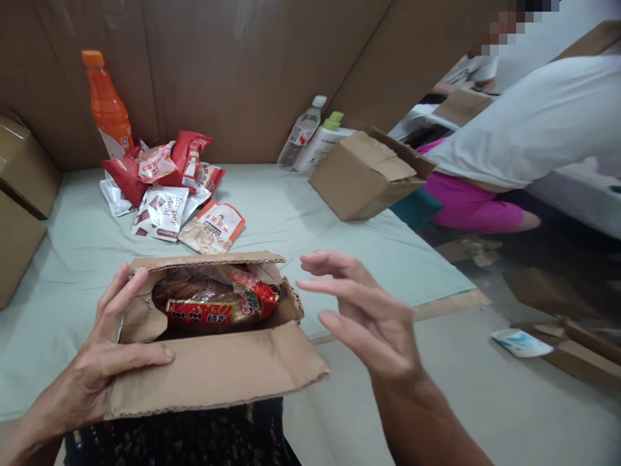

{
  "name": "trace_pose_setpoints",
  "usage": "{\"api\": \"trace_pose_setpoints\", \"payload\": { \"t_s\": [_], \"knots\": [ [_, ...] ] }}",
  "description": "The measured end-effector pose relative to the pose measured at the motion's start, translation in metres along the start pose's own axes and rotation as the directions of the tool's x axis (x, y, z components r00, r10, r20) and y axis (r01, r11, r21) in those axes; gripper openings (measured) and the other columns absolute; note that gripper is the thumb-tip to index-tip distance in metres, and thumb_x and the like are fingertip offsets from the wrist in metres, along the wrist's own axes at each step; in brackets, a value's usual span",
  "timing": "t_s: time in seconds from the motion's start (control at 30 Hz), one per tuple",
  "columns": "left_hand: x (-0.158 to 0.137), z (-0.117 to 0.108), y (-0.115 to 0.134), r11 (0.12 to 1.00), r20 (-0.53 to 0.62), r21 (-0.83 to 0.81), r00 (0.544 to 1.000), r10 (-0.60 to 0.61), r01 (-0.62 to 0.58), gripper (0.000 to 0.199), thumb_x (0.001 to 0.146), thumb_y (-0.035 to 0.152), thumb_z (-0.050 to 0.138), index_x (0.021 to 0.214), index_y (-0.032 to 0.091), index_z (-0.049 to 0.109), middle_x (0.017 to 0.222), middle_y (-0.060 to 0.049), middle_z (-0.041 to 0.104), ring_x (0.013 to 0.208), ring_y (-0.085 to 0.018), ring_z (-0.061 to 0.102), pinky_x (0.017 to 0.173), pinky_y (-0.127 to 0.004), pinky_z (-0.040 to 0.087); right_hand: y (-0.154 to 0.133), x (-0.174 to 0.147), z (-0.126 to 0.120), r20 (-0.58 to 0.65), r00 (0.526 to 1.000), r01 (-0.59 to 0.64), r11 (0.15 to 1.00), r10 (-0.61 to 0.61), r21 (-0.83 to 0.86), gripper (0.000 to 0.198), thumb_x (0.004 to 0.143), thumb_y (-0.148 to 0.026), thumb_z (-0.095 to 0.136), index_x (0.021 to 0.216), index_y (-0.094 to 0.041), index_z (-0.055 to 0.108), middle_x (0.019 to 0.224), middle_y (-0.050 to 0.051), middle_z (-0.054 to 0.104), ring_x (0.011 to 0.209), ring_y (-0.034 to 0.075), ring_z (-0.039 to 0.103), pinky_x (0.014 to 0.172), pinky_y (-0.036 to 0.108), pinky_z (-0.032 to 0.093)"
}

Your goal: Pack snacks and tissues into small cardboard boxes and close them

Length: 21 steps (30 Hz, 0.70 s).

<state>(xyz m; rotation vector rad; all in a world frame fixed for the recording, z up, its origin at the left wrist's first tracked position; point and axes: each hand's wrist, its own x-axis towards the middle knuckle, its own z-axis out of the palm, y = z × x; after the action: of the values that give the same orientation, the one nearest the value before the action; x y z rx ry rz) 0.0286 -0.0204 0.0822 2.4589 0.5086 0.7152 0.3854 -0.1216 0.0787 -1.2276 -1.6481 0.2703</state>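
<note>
An opened cardboard box (218,369) lies at the near edge of the table, its long flaps folded outward. Inside it sits a clear plastic food packet (208,310) with a red and yellow printed label and brown contents. My left hand (107,349) grips the box's left end, thumb over the near flap and fingers at the far corner. My right hand (363,310) hovers just right of the box, fingers apart and holding nothing. Beyond the box lies a pile of snack packets, among them a white pouch (160,210) and a brown and orange pouch (213,228).
An orange drink bottle (109,107) stands behind the packets. A clear bottle (301,133) and a white bottle with green cap (323,142) lean by another carton (371,178). Boxes (24,175) stand at left. At right, a person in a white top (528,123) bends over.
</note>
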Motion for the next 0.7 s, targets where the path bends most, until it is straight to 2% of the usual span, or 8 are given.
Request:
{"api": "trace_pose_setpoints", "payload": {
  "t_s": [0.1,0.17,0.27,0.37,0.47,0.6,0.7],
  "knots": [
    [0.002,0.003,0.006,0.999,-0.037,-0.019,0.998,-0.042,0.041,0.024,0.099,0.027,0.066,0.118,0.04,0.073,0.176,0.008,0.011,0.164,-0.035,-0.004,0.127,-0.075,0.008,-0.018,-0.007,-0.014,0.263,0.96,0.115,0.992,-0.097,-0.054,0.054,0.087,-0.01,0.057,0.134,-0.034,0.068,0.151,0.006,0.058,0.146,0.034,0.048,0.113,0.057,0.05],
    [0.004,0.005,0.007,0.998,-0.06,-0.03,0.996,-0.064,0.063,0.022,0.1,0.03,0.066,0.117,0.04,0.074,0.176,0.008,0.013,0.164,-0.035,-0.003,0.128,-0.074,0.009,-0.023,-0.012,-0.015,0.326,0.939,0.172,0.973,-0.114,-0.155,0.057,0.085,-0.007,0.057,0.135,-0.033,0.067,0.158,0.006,0.051,0.15,0.035,0.042,0.114,0.058,0.049],
    [0.004,0.007,0.006,0.998,-0.087,-0.042,0.995,-0.057,0.054,0.018,0.099,0.041,0.067,0.115,0.04,0.075,0.176,0.007,0.016,0.163,-0.037,-0.001,0.127,-0.074,0.011,-0.021,-0.021,-0.003,0.156,0.978,0.177,0.95,-0.14,-0.256,0.062,0.087,-0.005,0.062,0.142,-0.033,0.061,0.162,0.009,0.044,0.144,0.034,0.05,0.111,0.055,0.052],
    [0.004,0.009,0.005,0.999,-0.107,-0.036,0.993,-0.041,0.037,0.02,0.102,0.046,0.061,0.114,0.041,0.076,0.175,0.007,0.018,0.163,-0.036,0.001,0.128,-0.073,0.011,-0.015,-0.028,0.014,-0.01,0.982,0.18,0.949,-0.189,-0.26,0.073,0.087,-0.005,0.068,0.153,-0.032,0.051,0.147,0.014,0.056,0.125,0.03,0.064,0.101,0.049,0.059],
    [0.004,0.008,0.004,0.998,-0.113,-0.03,0.992,-0.051,0.048,0.02,0.102,0.047,0.06,0.114,0.042,0.076,0.175,0.008,0.02,0.164,-0.035,0.002,0.129,-0.071,0.011,-0.014,-0.03,0.025,0.013,0.976,0.21,0.93,-0.216,-0.302,0.067,0.088,-0.008,0.066,0.15,-0.028,0.053,0.126,0.014,0.067,0.115,0.03,0.068,0.093,0.048,0.06],
    [0.002,0.005,0.001,0.999,-0.079,-0.027,0.996,-0.042,0.04,0.02,0.1,0.047,0.064,0.117,0.044,0.074,0.175,0.009,0.017,0.164,-0.035,-0.001,0.13,-0.068,0.011,-0.014,-0.027,0.027,0.086,0.965,0.261,0.91,-0.247,-0.322,0.049,0.087,-0.015,0.063,0.135,-0.026,0.063,0.12,0.013,0.075,0.11,0.031,0.072,0.093,0.052,0.057],
    [0.002,0.003,-0.001,1.0,-0.047,-0.028,0.999,0.0,-0.001,0.023,0.102,0.048,0.06,0.119,0.042,0.074,0.176,0.007,0.015,0.164,-0.035,-0.002,0.13,-0.069,0.013,-0.013,-0.021,0.025,0.096,0.955,0.296,0.896,-0.28,-0.332,0.047,0.086,-0.009,0.059,0.131,-0.025,0.064,0.112,0.009,0.08,0.103,0.028,0.075,0.091,0.048,0.056]
  ]
}}
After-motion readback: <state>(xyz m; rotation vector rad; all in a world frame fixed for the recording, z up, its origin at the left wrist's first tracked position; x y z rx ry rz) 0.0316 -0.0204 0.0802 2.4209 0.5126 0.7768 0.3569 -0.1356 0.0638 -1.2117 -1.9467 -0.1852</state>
